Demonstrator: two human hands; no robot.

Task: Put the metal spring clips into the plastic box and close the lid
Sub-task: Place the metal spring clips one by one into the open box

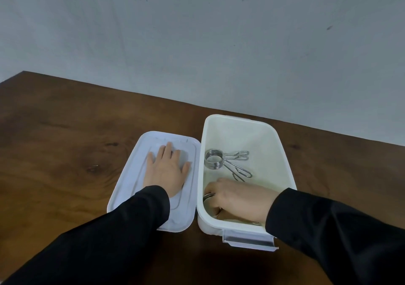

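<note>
Right hand [238, 199]: inside near end of plastic box [282, 153], knuckles up, fingers curled down and closed around a spring clip [208, 196]; only the coil edge of that clip shows at the fingertips, rest hidden under the hand.
Right grip state: closed on the clip, clip low in the box, cannot tell if it touches the floor of the box.
Left hand [167, 172]: flat, palm down, fingers spread, pressing on the lid [131, 188]; holds nothing, just rests on top.
Sleeves: both arms in black long sleeves, coming in from the bottom edge; right sleeve crosses the near right corner of the box.
Loose clip [221, 161]: metal, coil at left, two wire handles pointing right, lies on the box floor in the middle, apart from the right hand.
Further wire: a bit of another wire handle shows just past the right knuckles, whether it belongs to the held clip, cannot tell.
Box: white, rectangular, open, long side running away from the person; clear latch tab [249, 239] on its near short end.
Lid: white, off the box, lies flat just left of it, edges nearly touching.
Tabletop [65, 127]: dark brown wood, carries box and lid.
Wall [197, 32]: plain grey, behind the tabletop.
</note>
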